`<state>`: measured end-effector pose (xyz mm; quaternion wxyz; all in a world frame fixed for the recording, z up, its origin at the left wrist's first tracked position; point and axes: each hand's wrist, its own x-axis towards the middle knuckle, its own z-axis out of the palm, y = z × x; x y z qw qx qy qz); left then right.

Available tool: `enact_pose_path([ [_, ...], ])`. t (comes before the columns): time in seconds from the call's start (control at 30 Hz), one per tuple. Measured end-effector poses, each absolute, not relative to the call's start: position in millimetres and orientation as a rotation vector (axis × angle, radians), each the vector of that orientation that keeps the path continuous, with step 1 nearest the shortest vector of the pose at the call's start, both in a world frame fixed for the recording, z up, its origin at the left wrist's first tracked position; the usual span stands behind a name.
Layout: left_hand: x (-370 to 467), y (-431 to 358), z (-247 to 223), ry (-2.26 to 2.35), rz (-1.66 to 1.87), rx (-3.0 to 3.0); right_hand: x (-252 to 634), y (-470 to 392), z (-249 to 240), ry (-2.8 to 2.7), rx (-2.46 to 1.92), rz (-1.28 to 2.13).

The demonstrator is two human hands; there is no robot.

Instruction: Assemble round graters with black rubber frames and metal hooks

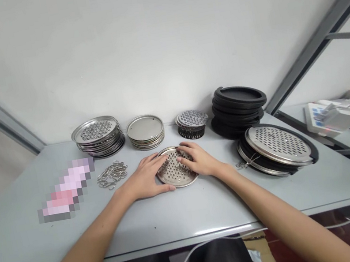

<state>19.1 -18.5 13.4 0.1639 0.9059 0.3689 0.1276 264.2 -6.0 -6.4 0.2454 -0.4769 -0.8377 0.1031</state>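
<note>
In front of me on the table lies a round metal grater plate [178, 176], its punched teeth facing up and a raised rim around it. My left hand [147, 178] holds its left side, with the thumb along the front rim and the fingers over the far left edge. On the other side, my right hand [199, 161] grips the plate's far right edge, its thumb lying over the toothed surface. A loose pile of metal wire hooks [112, 175] sits left of my left hand.
Along the wall stand stacked grater plates [96, 131], plain metal discs [145, 128], smaller grater discs [192, 119] and black rings [239, 98]. Black-rimmed grater assemblies [280, 144] lie at right. A blurred-out item [67, 191] is at left. The table's front edge [141, 249] runs below my forearms.
</note>
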Motion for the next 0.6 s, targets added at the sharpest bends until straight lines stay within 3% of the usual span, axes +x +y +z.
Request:
enact_pose_path([
  [0.6,18.3,-16.6,11.5,1.089,0.332,2.615,265.1,-4.2,-4.7,-2.322,-1.263,0.185],
])
